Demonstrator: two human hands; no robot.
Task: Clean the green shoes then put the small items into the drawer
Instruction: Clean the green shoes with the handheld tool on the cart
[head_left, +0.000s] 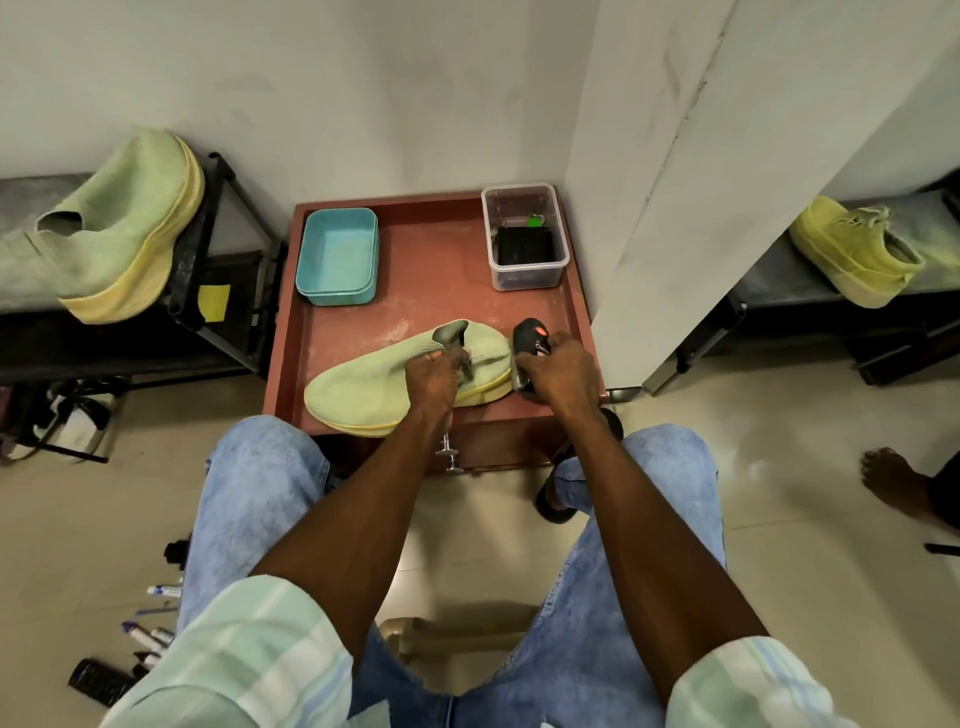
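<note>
Now both hands curled: L hand (435, 375) grips green shoe (374, 384), R hand (563, 370) grips black brush (530, 343).

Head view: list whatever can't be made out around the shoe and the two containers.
- Black object: mostly hidden by the right hand; its label can't be read.
- Green shoe: its middle is hidden by the left hand.
- Clear container: a dark block and a green bit inside, too small to identify.
- Drawer front: partly hidden by the forearms.
</note>
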